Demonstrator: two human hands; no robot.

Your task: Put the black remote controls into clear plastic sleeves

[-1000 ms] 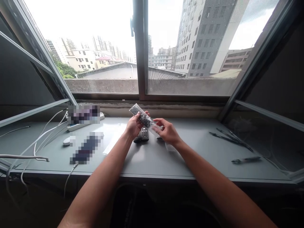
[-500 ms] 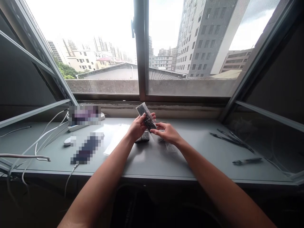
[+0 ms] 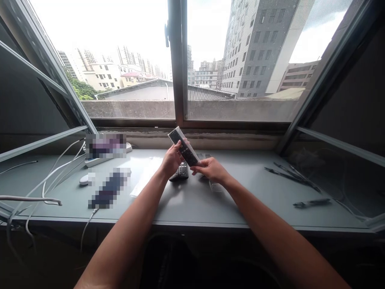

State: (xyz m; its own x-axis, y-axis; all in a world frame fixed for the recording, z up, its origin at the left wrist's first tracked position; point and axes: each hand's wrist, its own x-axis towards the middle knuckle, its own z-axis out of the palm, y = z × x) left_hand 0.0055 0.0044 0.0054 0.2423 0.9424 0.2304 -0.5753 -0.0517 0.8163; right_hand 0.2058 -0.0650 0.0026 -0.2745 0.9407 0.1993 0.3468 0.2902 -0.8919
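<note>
Both my hands hold a black remote control (image 3: 183, 147) in a clear plastic wrap, tilted with its top end up and to the left. My left hand (image 3: 171, 159) grips its middle from the left side, fingers curled round it. My right hand (image 3: 210, 169) pinches its lower end. Under my hands a second black remote (image 3: 181, 171) lies on the grey sill (image 3: 192, 200). A scrap of clear plastic (image 3: 215, 186) lies just under my right wrist.
A white power strip (image 3: 99, 159), white cables (image 3: 51, 176), a small white object (image 3: 84, 179) and a blurred dark device (image 3: 110, 188) are at the left. A clear sheet (image 3: 144, 176) lies left of centre. Dark thin tools (image 3: 290, 174) and a pen (image 3: 311, 203) lie at the right.
The wrapped remote has slid further into my left hand and stands a little steeper. My right hand has moved left, closing on its lower end.
</note>
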